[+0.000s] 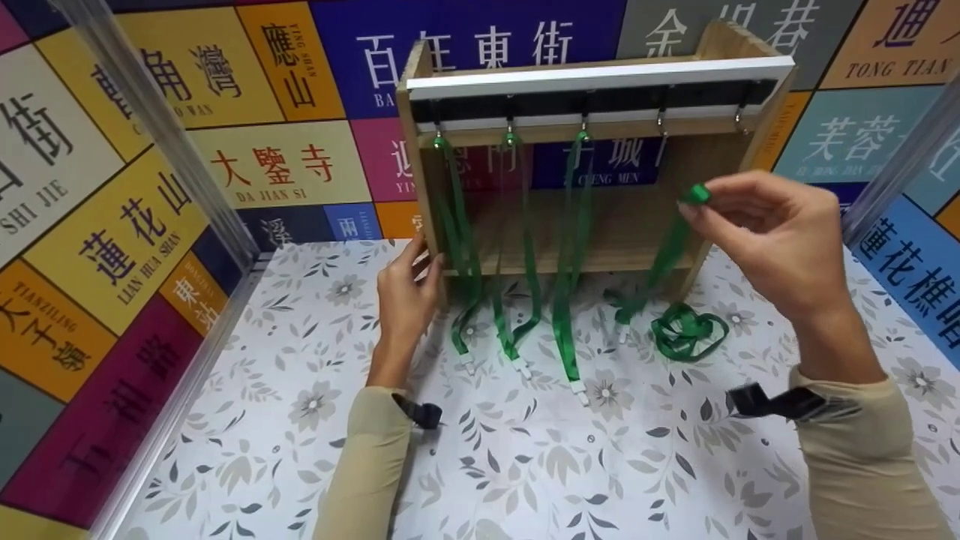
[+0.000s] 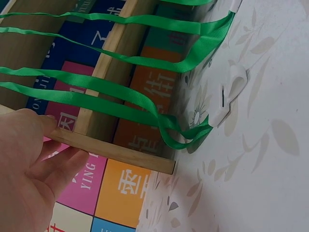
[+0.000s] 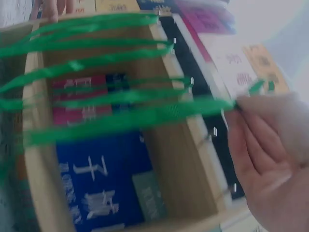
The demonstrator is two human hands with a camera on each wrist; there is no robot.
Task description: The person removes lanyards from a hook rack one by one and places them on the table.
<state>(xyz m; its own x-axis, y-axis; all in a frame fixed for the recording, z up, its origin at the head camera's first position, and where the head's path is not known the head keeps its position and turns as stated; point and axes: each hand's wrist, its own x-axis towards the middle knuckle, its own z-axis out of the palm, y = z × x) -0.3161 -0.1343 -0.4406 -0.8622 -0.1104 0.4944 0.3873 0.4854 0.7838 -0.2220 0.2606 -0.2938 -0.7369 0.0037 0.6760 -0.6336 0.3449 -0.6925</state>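
In the head view my right hand (image 1: 787, 240) pinches the top loop of a green lanyard (image 1: 667, 251) between thumb and fingers, to the right of the hooks and below the rack's top bar. Its lower end hangs near the table. My left hand (image 1: 409, 300) holds the left side board of the wooden rack (image 1: 431, 202); the left wrist view shows the fingers (image 2: 58, 159) around the board's edge. Three green lanyards (image 1: 574, 300) hang from the left hooks, their white clips on the table. Two right hooks (image 1: 662, 124) carry nothing. In the right wrist view the pinched strap (image 3: 145, 116) stretches across the rack.
A coiled green lanyard (image 1: 686, 334) lies on the patterned tabletop (image 1: 525, 465) at the rack's right front. Walls with coloured street-name panels (image 1: 270, 165) stand behind and beside the rack, with clear corner strips (image 1: 180, 142).
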